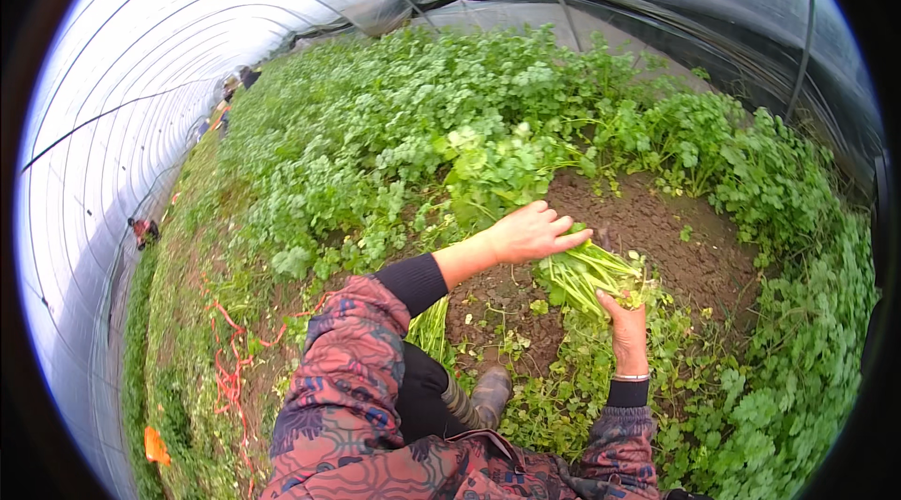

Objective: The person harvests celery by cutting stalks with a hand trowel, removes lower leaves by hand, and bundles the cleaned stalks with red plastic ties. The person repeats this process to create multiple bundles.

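Note:
A bunch of leafy green herb stems (588, 271), resembling coriander or celery, lies across my right hand (623, 331), which grips its stem end with the thumb on top. My left hand (535, 232) reaches over the leafy side of the bunch, palm down, fingers stretched towards the stems; whether it grips any is hidden. Just beyond my left hand stand paler leafy plants (493, 169). Below the hands are brown soil (514, 296) and low, yellowing leaves.
Dense green plants (394, 120) grow ahead and on the right (767, 190). More cut stems (429, 327) lie by my knee, near my boot (490, 394). Red ties (229, 373) and an orange item (156, 445) lie at left. People are far off inside the plastic tunnel.

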Motion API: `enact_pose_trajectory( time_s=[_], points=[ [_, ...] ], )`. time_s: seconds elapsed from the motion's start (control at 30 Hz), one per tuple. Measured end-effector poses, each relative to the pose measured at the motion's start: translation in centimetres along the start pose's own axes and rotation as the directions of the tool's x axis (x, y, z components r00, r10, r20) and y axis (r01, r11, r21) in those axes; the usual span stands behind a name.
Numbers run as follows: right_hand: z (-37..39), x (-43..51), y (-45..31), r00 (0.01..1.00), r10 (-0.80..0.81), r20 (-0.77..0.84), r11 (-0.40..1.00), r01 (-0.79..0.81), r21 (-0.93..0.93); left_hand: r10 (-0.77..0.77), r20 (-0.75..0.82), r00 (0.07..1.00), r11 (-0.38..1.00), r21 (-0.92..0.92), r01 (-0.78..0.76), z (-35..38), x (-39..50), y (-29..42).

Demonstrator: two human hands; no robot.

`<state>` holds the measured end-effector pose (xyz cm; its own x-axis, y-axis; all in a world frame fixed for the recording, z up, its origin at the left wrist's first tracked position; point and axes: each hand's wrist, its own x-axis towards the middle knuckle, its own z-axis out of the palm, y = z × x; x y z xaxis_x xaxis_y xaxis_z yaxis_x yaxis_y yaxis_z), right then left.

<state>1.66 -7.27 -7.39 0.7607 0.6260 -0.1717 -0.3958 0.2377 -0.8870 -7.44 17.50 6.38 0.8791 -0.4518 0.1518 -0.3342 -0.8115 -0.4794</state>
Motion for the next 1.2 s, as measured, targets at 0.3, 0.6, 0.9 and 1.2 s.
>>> enact_pose_trajectory(
  time_s=[0.3, 0.6, 0.9, 1.2],
  points=[
    [-2.3, 0.2, -1.0, 0.986, -0.074, -0.148, 0.983, 0.097, 0.155, -0.061, 0.002, 0.998, 0.995, -0.077, 0.061, -0.3, -0.2, 0.0],
    [-5.9, -0.1, -3.4, 0.958, -0.032, -0.284, 0.955, 0.113, 0.274, -0.036, -0.058, 0.998, 0.999, 0.024, 0.038, -1.3, 0.0, -0.4],
    [-3.1, 0.1, -1.0, 0.987, -0.018, -0.158, 0.983, 0.046, 0.177, -0.082, -0.001, 0.997, 0.997, -0.014, 0.082, -0.5, -0.6, -0.4],
    [-4.7, -0.7, -3.6, 0.973, -0.065, 0.22, 0.917, 0.145, -0.371, -0.018, -0.138, 0.99, 0.994, -0.111, 0.002, -0.4, -1.2, -0.2]
  ],
)
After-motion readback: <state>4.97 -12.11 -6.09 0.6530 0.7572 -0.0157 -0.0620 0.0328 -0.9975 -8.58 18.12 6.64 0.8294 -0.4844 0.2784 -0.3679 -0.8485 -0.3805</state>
